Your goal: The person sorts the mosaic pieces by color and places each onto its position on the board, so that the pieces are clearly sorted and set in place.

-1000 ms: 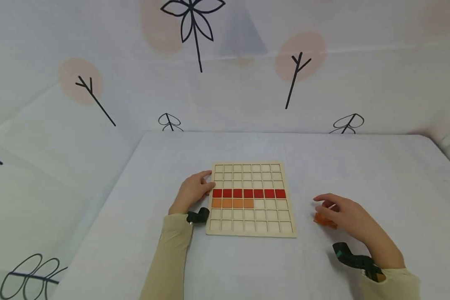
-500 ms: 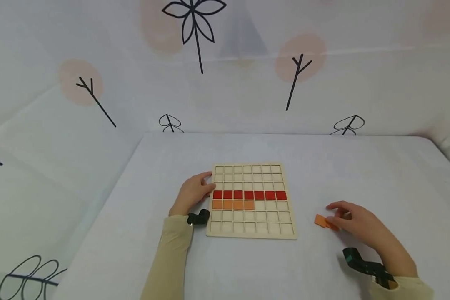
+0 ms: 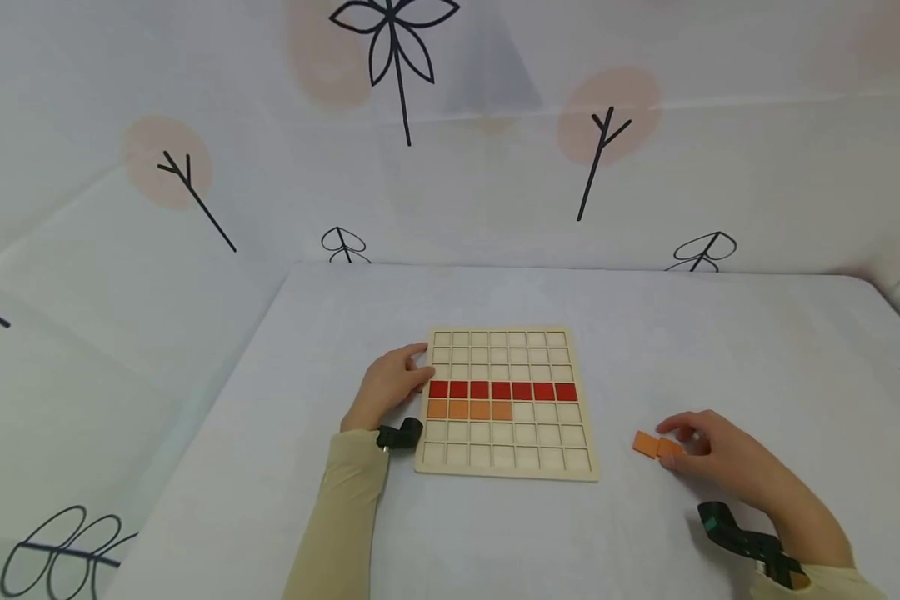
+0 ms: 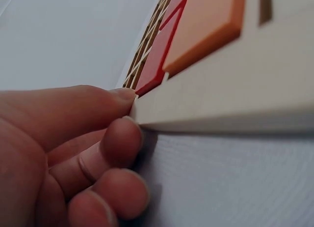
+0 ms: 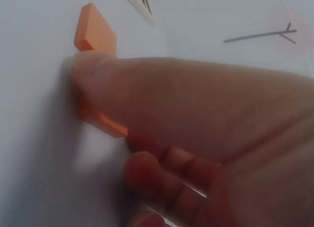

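A pale wooden grid board (image 3: 506,479) lies flat on the table. My left hand (image 3: 385,385) holds its left edge; in the left wrist view the thumb (image 4: 105,101) lies on the rim, curled fingertips against the side. Seven-across grid rows show one full row of red tiles (image 3: 500,391) and, below it, orange tiles (image 3: 468,409) in the left part. Right of the board, my right hand (image 3: 727,454) pinches an orange tile (image 3: 669,448) between thumb and forefinger. Another orange tile (image 3: 645,444) lies against its left side. In the right wrist view the thumb (image 5: 147,89) covers much of the tiles.
A white cloth covers the table (image 3: 510,542), with a patterned fabric backdrop (image 3: 487,183) behind it and at the left. Black camera mounts sit on both wrists, the right one (image 3: 742,537) hanging low over the table.
My right hand has drawn back to the right and toward me, uncovering the two orange tiles, and its thumb and forefinger have come to one of them. The left hand stays on the board's edge.
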`<state>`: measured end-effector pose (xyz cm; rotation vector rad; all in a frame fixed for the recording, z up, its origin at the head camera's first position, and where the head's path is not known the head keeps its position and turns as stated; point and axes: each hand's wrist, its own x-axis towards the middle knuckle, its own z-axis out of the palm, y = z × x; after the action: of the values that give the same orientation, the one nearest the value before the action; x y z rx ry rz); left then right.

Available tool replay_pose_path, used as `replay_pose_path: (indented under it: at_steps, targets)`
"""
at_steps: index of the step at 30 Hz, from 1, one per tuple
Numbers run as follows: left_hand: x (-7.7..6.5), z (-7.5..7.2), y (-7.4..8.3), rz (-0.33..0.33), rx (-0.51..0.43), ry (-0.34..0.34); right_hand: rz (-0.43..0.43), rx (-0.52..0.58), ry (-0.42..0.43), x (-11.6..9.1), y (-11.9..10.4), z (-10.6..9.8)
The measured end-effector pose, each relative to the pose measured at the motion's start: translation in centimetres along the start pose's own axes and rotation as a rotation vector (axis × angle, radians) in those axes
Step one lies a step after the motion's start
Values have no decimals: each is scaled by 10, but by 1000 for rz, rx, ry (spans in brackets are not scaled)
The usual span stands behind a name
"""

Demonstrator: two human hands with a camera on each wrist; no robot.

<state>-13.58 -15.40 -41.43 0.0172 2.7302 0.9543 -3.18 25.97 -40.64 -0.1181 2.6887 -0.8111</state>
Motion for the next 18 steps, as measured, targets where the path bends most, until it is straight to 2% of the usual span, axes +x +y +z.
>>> replay_pose_path:
  at_steps: [11, 18]
  targets:
    - [0, 1, -1, -12, -6, -3, -2, 25, 10, 0, -1, 0]
    - [1, 1, -2, -11, -11, -4, 75, 24, 47, 2, -6, -1]
